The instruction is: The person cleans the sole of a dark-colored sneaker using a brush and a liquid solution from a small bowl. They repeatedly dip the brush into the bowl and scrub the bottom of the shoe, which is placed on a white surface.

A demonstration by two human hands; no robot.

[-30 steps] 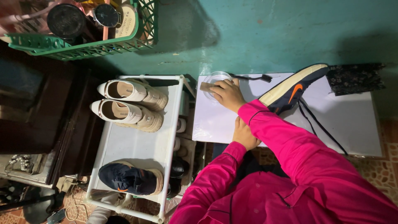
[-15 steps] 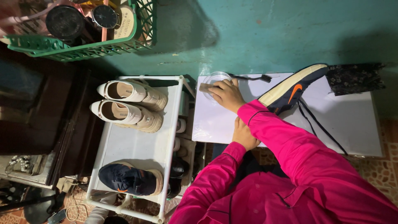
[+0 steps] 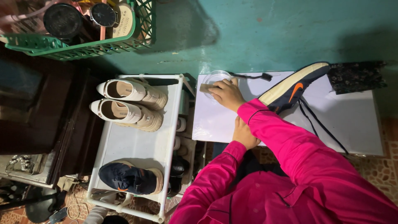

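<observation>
My right hand point(image 3: 226, 94) reaches over a white table top point(image 3: 352, 120) and is closed on a small tan block, held at the rim of a clear round bowl point(image 3: 216, 77). My left hand point(image 3: 244, 133) rests at the near edge of the table, fingers curled, with nothing seen in it. A navy sneaker point(image 3: 292, 88) with a tan sole and an orange mark lies on its side just right of my right wrist, its black laces trailing across the table. Behind the bowl lies a dark brush point(image 3: 253, 76).
A dark patterned cloth point(image 3: 356, 76) sits at the table's far right. On the left, a white shoe rack point(image 3: 137, 149) holds two white shoes point(image 3: 132, 93) and a navy sneaker point(image 3: 129, 179). A green crate point(image 3: 78, 47) with round tins stands above, against a teal wall.
</observation>
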